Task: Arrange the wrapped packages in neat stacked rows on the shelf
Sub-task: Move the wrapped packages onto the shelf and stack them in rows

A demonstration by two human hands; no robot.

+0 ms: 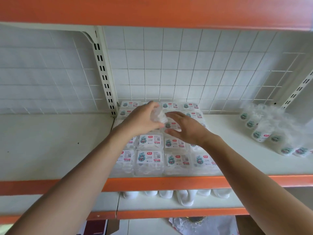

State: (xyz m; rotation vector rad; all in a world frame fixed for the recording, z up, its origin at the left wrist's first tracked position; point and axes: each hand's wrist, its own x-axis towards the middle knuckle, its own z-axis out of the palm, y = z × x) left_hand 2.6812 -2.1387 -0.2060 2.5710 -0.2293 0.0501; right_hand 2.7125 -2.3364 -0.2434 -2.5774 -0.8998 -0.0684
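both hands were stretched out over the white shelf (50, 146) with its orange front edge. left hand (142, 118) curled its fingers round one clear wrapped package (160, 116), held above the stacked rows (149, 141) of labelled packages, towards the back. right hand (188, 128) was spread, fingers straight and relaxed, just beside that package; blur made it hard to tell whether its fingertips touched the wrap. the rows sat mid-shelf, reaching the front edge. a loose heap of packages (264, 131) lay well apart on the right, before the wire grid backing (169, 65)
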